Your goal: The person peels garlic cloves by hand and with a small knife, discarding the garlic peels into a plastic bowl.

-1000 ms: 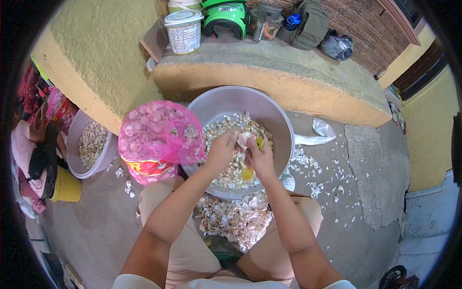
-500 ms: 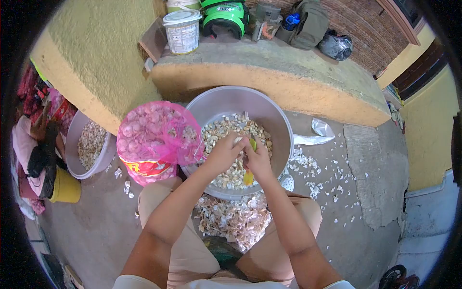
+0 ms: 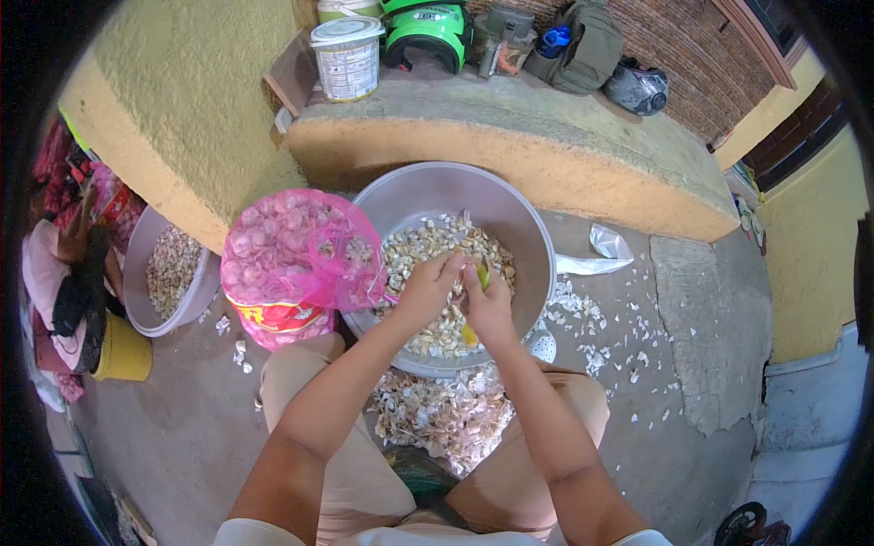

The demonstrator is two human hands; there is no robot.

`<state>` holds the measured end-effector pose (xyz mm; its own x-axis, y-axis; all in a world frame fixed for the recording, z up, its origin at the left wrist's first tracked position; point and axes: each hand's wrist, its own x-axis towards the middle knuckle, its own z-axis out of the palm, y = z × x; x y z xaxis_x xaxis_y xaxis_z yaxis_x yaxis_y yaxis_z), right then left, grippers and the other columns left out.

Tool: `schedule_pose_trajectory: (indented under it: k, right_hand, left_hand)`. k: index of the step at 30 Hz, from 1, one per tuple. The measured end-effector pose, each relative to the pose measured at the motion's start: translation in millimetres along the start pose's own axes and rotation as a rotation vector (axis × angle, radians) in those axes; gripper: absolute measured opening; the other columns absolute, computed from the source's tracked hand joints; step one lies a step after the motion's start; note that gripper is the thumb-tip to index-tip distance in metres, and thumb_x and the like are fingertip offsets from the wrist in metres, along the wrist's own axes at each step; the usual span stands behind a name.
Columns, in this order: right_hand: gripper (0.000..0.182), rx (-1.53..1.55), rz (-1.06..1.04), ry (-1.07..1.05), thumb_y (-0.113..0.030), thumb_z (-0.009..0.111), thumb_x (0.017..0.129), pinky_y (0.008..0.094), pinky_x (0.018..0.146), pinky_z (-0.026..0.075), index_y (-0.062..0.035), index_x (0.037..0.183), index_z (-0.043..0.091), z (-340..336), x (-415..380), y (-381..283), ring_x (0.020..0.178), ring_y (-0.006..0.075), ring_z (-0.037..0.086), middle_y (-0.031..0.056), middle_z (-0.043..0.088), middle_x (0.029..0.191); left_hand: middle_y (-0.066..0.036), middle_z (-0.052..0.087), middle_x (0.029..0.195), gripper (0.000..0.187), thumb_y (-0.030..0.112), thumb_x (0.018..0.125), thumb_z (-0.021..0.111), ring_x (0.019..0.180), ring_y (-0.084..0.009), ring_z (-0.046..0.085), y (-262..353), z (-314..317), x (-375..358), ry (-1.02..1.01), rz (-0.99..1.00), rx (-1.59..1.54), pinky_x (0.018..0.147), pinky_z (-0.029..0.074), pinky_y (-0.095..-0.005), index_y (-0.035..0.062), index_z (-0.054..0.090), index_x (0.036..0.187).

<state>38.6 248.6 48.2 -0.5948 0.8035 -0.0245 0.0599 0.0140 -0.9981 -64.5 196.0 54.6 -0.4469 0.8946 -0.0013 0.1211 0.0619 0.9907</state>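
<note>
A large grey basin stands in front of me with many garlic cloves inside. Over it, my left hand has its fingers pressed together around something too small to make out. My right hand is closed on a yellow-green tool, whose yellow part shows below the fingers. The fingertips of both hands nearly meet. Left of the basin stands a pink mesh bag full of garlic bulbs. A heap of peels lies between my knees.
At the far left a person sits by a second basin and a yellow bucket. On the ledge are a white pail, a green helmet and a backpack. Peel scraps lie right of the basin.
The fingers of both hands have shifted slightly, and less of the yellow-green tool shows. The white piece seen at my left fingertips is now hidden.
</note>
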Motion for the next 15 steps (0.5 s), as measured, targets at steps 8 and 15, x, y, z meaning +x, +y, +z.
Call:
schedule_pose_trajectory:
  k: [8, 15]
  right_hand:
    - [0.027, 0.363, 0.102, 0.150, -0.023, 0.042, 0.089, 0.0185, 0.045, 0.036, -0.0034, 0.106, 0.050, 2, -1, -11, 0.048, 0.0047, 0.043, 0.0038, 0.053, 0.070]
    - [0.033, -0.141, 0.005, 0.138, -0.027, 0.048, 0.086, 0.0199, 0.050, 0.038, -0.0021, 0.107, 0.049, -11, 12, -5, 0.057, 0.0077, 0.049, 0.0047, 0.055, 0.072]
  left_hand:
    - [0.000, 0.042, 0.055, 0.038, 0.037, 0.088, 0.037, 0.045, -0.0072, 0.041, 0, 0, 5, 0.163, -0.231, -0.410, 0.038, 0.037, -0.0230, 0.0032, 0.054, 0.089]
    - [-0.001, 0.043, 0.052, 0.034, 0.033, 0.087, 0.043, 0.040, -0.0070, 0.040, 3, -7, 4, 0.126, -0.154, -0.200, 0.037, 0.035, -0.0225, 0.0018, 0.054, 0.089]
